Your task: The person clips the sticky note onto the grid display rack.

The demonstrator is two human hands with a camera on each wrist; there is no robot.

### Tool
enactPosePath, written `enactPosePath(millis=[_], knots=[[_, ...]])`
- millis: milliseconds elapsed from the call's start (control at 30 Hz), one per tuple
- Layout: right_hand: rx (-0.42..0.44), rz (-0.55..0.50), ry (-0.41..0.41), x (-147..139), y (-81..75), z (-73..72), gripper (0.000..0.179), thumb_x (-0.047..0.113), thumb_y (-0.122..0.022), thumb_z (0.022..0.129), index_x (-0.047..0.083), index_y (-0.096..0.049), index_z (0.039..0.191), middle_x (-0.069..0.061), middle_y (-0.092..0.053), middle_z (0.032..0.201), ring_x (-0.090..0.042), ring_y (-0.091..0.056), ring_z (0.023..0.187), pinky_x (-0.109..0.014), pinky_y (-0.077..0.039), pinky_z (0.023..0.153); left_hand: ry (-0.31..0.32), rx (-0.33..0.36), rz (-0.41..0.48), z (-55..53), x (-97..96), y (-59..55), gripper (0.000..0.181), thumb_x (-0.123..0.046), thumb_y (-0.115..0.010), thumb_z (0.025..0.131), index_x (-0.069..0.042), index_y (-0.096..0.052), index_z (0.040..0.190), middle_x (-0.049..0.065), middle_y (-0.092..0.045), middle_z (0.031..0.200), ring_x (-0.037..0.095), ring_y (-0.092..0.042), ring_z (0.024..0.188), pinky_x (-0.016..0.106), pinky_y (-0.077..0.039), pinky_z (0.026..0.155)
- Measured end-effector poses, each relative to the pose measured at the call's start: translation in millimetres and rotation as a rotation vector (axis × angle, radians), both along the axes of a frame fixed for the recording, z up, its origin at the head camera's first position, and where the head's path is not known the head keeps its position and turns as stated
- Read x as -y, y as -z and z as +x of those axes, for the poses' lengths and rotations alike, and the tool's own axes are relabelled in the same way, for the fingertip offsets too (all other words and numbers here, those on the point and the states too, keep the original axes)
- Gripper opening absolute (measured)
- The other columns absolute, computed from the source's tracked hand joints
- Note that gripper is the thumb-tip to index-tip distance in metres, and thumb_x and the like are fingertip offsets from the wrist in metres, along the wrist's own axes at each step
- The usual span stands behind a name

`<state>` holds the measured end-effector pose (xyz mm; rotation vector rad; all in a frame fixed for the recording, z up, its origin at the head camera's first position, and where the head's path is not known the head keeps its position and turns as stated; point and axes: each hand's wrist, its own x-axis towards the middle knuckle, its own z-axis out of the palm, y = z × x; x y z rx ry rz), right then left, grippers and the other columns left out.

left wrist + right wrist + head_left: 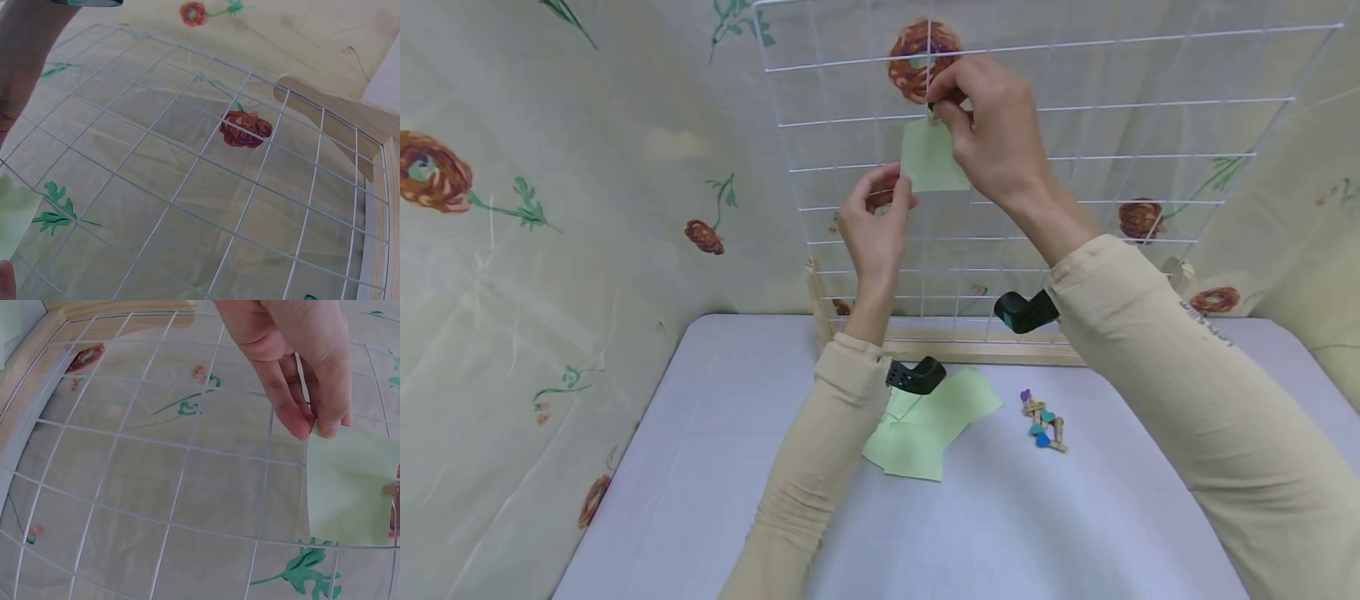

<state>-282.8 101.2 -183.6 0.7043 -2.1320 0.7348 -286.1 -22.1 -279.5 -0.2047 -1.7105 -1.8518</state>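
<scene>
A light green square of paper [931, 158] hangs against a white wire grid [835, 117]. My left hand [880, 221] pinches the paper's lower left edge between thumb and fingers; the right wrist view also shows this hand [300, 369] at the paper's edge. At the paper's top edge sits a small wooden clothespin [933, 118], gripped by the thumb and fingers of my right hand [1000, 133]. Those right fingertips are right at a grid wire and partly hide the clothespin. In the left wrist view, only part of the paper [15, 212] shows.
More green papers [925, 429] lie overlapping on the white-covered table [715, 467]. To their right is a small pile of mini clothespins [1043, 425] with coloured tops. A wooden base [992, 352] supports the grid, with a flower-patterned curtain [625, 167] behind.
</scene>
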Motion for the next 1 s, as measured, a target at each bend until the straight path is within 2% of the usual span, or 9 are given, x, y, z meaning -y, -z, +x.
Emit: enactPosePath(millis=[233,367,500,667,733,800,933,1000], knots=[[0.002,-0.017,-0.026,-2,1.1,1.9,0.020,0.009,-0.050,0.096,0.001,-0.063,0.109,-0.012,-0.063,0.110,-0.018,-0.062,0.098,-0.031,-0.054,0.080,0.017,-0.056,0.027,-2.1,6.5,1.8,0.017,-0.012,-0.066,0.088,-0.006,-0.067,0.104,0.008,-0.066,0.093,0.015,-0.064,0.076,0.032,-0.058,0.069],[0.008,-0.048,-0.024,-6,5.6,6.1,0.022,0.007,-0.049,0.095,0.002,-0.060,0.114,-0.013,-0.059,0.114,-0.015,-0.062,0.096,-0.028,-0.055,0.080,0.034,-0.054,0.050,-0.8,11.0,3.9,0.018,-0.011,-0.067,0.087,-0.004,-0.065,0.103,0.008,-0.063,0.092,0.016,-0.063,0.076,0.030,-0.058,0.068],[-0.010,-0.067,-0.021,-11,11.4,7.8,0.020,0.009,-0.049,0.095,-0.001,-0.060,0.108,-0.015,-0.058,0.105,-0.011,-0.056,0.086,-0.023,-0.051,0.073,0.037,-0.026,0.052,0.9,14.8,5.9,0.019,-0.009,-0.068,0.086,-0.002,-0.062,0.103,0.006,-0.062,0.091,0.017,-0.063,0.076,0.027,-0.057,0.067],[0.029,-0.073,-0.022,-19,19.0,9.2,0.021,0.015,-0.051,0.095,-0.002,-0.062,0.099,-0.013,-0.060,0.090,-0.008,-0.050,0.076,-0.017,-0.044,0.067,0.028,0.000,0.029,17.9,16.3,-3.7,0.018,-0.003,-0.064,0.087,0.004,-0.060,0.102,0.009,-0.061,0.089,0.021,-0.062,0.077,0.023,-0.055,0.064],[0.051,-0.074,-0.024,-22,23.1,9.9,0.021,0.015,-0.051,0.095,-0.002,-0.061,0.098,-0.012,-0.060,0.088,-0.008,-0.049,0.075,-0.015,-0.043,0.067,0.025,0.002,0.020,21.3,16.4,-3.8,0.017,-0.002,-0.063,0.087,0.006,-0.060,0.102,0.010,-0.061,0.088,0.023,-0.062,0.077,0.021,-0.054,0.062],[0.067,-0.069,-0.022,-24,28.0,11.2,0.020,0.015,-0.051,0.095,-0.002,-0.061,0.098,-0.012,-0.060,0.087,-0.008,-0.049,0.074,-0.013,-0.042,0.066,0.023,-0.001,0.016,17.8,16.8,1.5,0.018,-0.002,-0.064,0.086,0.005,-0.060,0.102,0.009,-0.061,0.088,0.023,-0.062,0.077,0.019,-0.053,0.060],[0.101,-0.059,-0.017,-30,40.5,15.0,0.020,0.017,-0.052,0.094,-0.001,-0.061,0.097,-0.011,-0.059,0.086,-0.009,-0.049,0.074,-0.014,-0.043,0.067,0.003,-0.016,-0.011,3.2,19.4,17.7,0.019,-0.008,-0.067,0.086,0.001,-0.062,0.103,0.010,-0.062,0.091,0.021,-0.060,0.079,0.021,-0.051,0.062],[0.118,-0.057,-0.015,-33,48.1,16.8,0.020,0.017,-0.052,0.094,-0.001,-0.060,0.098,-0.011,-0.059,0.087,-0.011,-0.050,0.075,-0.015,-0.043,0.068,-0.012,-0.025,-0.036,1.5,21.2,21.9,0.019,-0.011,-0.068,0.086,-0.002,-0.063,0.102,0.011,-0.063,0.092,0.020,-0.060,0.080,0.024,-0.051,0.065]])
